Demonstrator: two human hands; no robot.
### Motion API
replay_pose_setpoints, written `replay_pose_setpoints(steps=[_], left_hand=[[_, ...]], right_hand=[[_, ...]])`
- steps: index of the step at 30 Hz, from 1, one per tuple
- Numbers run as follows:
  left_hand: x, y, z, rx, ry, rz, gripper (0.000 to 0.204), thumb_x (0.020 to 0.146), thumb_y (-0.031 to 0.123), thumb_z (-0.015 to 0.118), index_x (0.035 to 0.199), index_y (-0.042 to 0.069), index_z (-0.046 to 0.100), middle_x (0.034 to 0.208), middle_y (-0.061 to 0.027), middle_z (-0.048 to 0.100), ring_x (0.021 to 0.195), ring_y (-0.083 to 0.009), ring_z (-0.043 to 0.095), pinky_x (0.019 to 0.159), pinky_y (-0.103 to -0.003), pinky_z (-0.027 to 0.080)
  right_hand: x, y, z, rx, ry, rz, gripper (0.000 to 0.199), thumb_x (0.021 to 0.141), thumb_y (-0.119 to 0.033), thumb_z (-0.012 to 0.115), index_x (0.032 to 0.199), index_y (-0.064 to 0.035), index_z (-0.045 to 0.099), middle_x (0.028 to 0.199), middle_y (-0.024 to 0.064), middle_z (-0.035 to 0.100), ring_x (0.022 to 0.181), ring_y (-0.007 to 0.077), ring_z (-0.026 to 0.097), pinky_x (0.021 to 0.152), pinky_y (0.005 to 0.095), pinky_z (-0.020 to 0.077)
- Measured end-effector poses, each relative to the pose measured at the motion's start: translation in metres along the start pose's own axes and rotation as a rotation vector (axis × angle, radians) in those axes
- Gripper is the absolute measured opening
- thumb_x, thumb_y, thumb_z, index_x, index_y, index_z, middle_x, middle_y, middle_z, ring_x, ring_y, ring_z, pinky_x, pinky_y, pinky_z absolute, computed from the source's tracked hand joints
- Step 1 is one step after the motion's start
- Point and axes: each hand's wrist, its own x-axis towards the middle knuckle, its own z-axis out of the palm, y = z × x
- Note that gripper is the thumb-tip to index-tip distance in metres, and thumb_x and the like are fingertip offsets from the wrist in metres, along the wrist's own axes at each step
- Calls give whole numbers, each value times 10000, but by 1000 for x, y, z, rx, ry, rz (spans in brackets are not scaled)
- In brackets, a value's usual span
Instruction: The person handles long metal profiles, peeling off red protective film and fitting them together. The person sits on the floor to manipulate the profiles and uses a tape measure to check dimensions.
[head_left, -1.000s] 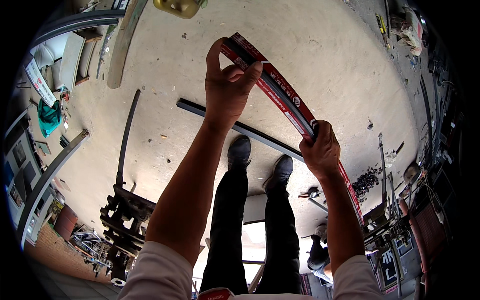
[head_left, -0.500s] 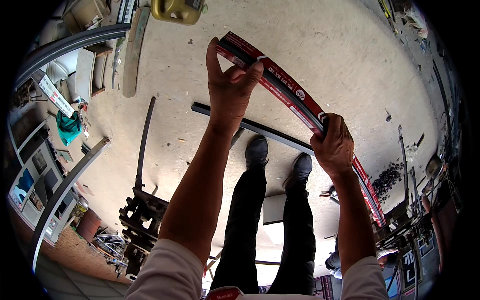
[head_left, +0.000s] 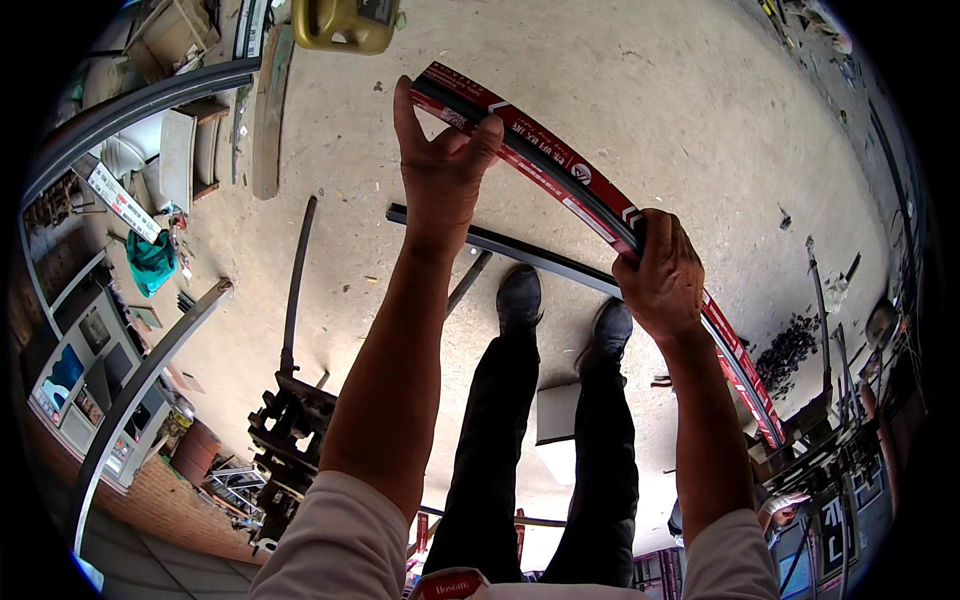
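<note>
Leftward, slightly, has gone the far end of the red-and-black profile (head_left: 545, 163), held above the concrete floor (head_left: 700, 150). Head view: left hand (head_left: 440, 185) pinches that end (some fingers hidden); right hand (head_left: 660, 275) wraps mid-length. Steadying seems underway; moving it calls for both grips.

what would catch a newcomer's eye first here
The long red-and-black strip slanting across the middle, gripped by the left hand near its upper end and the right hand farther down. Then the gold jug at the top edge and teal bundle at left.
</note>
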Motion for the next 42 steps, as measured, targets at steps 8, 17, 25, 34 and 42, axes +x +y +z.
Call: replay_pose_setpoints(steps=[8, 17, 25, 34, 42], left_hand=[[-3, 3, 1, 152, -25, -61, 1046, 1027, 275, 812, 1737, 187, 48, 1435, -121, 670, 1324, -253, 666, 1141, -552, 524], [8, 2, -37, 908, 110, 199, 1246, 868, 486, 934, 1723, -20, 182, 1607, -266, 484, 1514, -332, 494, 1244, -526, 427], [-7, 35, 30, 1575, -664, 815, 822, 898, 251, 876, 1628, 165, 506, 1605, -169, 510, 1469, -387, 491, 1249, -582, 373], [-9, 4, 104, 1697, -1047, 710, 398, 790, 59, 857, 1073, 60, 576, 1028, -140, 622, 1031, -391, 631, 926, -524, 501], [-7, -9, 106, 1768, -1079, 682, 324, 830, 79, 827, 996, 74, 548, 999, -142, 630, 1021, -388, 635, 898, -522, 495]], right_hand=[[-4, 6, 1, -45, -53, 42, 398, 860, -66, 752, 1173, -55, 507, 1001, 183, 632, 928, 380, 690, 827, 501, 580], [-7, 2, -5, -103, -174, 163, 116, 1106, -135, 468, 1174, -59, 525, 1059, 183, 621, 1011, 313, 683, 964, 469, 552], [-30, 18, -11, -193, -224, 213, 181, 1093, -213, 562, 1153, -44, 537, 1044, 144, 632, 1032, 263, 674, 925, 404, 535], [-68, 47, -27, -216, -195, 269, 209, 1073, -233, 586, 1146, -38, 586, 1057, 129, 650, 1049, 271, 665, 935, 399, 491], [-162, 65, -53, -106, 249, 254, 419, 973, -115, 607, 1377, -19, 558, 1315, 202, 584, 1361, 366, 534, 1244, 524, 355]])
